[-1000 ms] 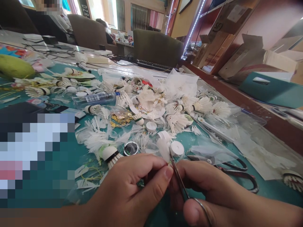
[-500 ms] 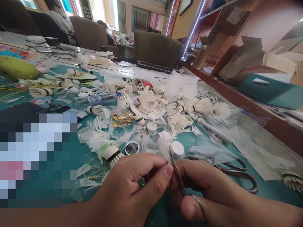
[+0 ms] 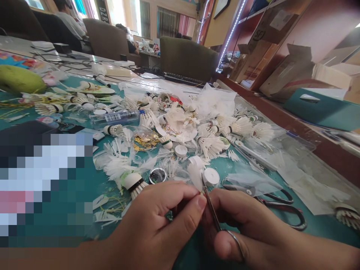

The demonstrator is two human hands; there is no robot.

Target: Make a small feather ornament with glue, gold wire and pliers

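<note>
Head view: your left hand [image 3: 165, 221] pinches the lower end of a white feather [image 3: 194, 176] between thumb and forefinger, the feather standing up from your fingertips above the green mat [image 3: 225, 167]. Your right hand [image 3: 253, 221] grips small scissors [image 3: 213, 213], your thumb at the ring handle. Their tips point up beside the feather; whether they touch it, you cannot tell. Just beyond sits a white cap [image 3: 210, 176]. A shuttlecock [image 3: 133, 182] lies near your left hand, large scissors [image 3: 277, 204] near your right.
</note>
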